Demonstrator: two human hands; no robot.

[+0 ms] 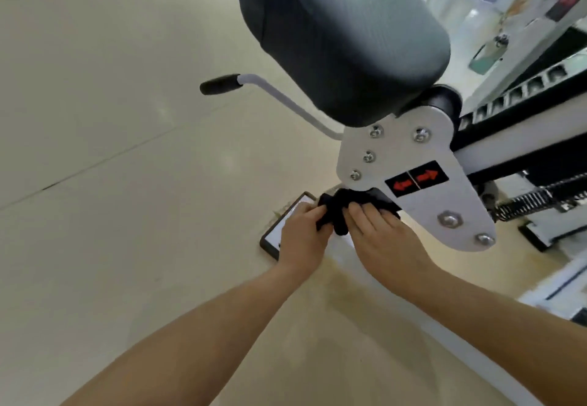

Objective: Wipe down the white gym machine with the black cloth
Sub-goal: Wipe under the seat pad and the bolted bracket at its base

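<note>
The white gym machine shows a white bracket plate (422,202) with bolts and a black sticker with red arrows, under a dark padded seat (343,33). A bunched black cloth (336,211) lies against the machine's low white frame just below the plate's lower edge. My left hand (301,237) grips the cloth's left end with curled fingers. Over the cloth's right part lies my right hand (381,234), its fingers extended and pressing the cloth down. The frame under my hands is mostly hidden.
A white lever with a black grip (222,84) sticks out left of the seat. The machine's white foot with a dark edge (276,230) sits on the beige floor (111,183). A spring and black-and-white rails (524,205) fill the right side.
</note>
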